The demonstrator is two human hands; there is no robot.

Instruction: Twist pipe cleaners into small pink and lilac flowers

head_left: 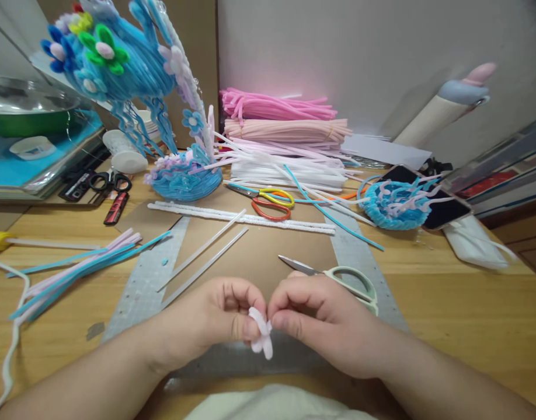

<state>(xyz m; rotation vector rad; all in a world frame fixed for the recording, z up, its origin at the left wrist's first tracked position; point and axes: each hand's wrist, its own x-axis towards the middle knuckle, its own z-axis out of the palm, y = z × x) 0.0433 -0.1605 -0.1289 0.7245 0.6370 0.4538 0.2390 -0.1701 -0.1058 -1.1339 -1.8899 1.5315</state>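
Observation:
Between thumb and fingers of my left hand (230, 312) is a small pale pink piece of bent pipe cleaner (263, 338), looped like petals. My right hand (314, 318) pinches the same piece at its right side, fingertips close to those of the left. Part of the piece is hidden behind the left thumb. Just beyond my right hand lie scissors with pale green handles (353, 277), blades pointing left. Two clear sticks (206, 265) rest on the cardboard (259, 251) past my left hand.
White twisted pipe cleaners (242, 217) and orange-yellow scissors (272, 204) lie farther back. Bundles of pink and white pipe cleaners (285, 131) are stacked by the wall. A blue flowered pipe-cleaner sculpture (132, 58) stands at back left, a blue fuzzy bowl-like piece (382, 207) at right.

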